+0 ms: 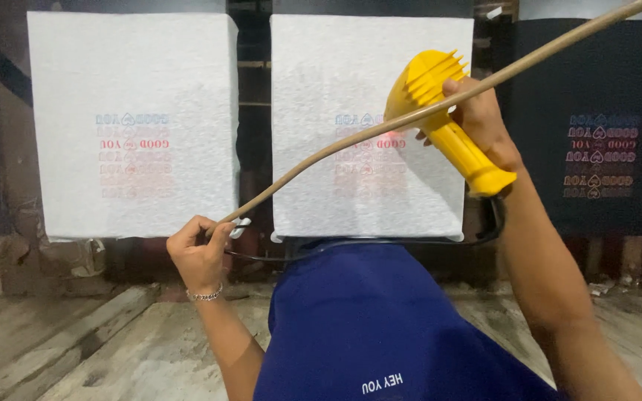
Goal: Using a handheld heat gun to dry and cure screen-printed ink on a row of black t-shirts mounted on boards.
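My right hand (477, 119) grips a yellow heat gun (440, 111) by its handle, nozzle aimed at the printed white fabric panel (321, 89) hanging in front of me. My left hand (198, 252) pinches the lower end of a long thin brown stick (380, 126) that runs diagonally up to the top right, crossing in front of the heat gun. A black cord (380, 241) loops from the gun's handle across to the left. Faint red and blue print marks the panel's middle.
A second white printed panel (131, 126) hangs at left, a black printed panel (596, 126) at right. A blue garment (365, 327) lies over a board below me. Worn wooden planks (61, 341) form the bench surface.
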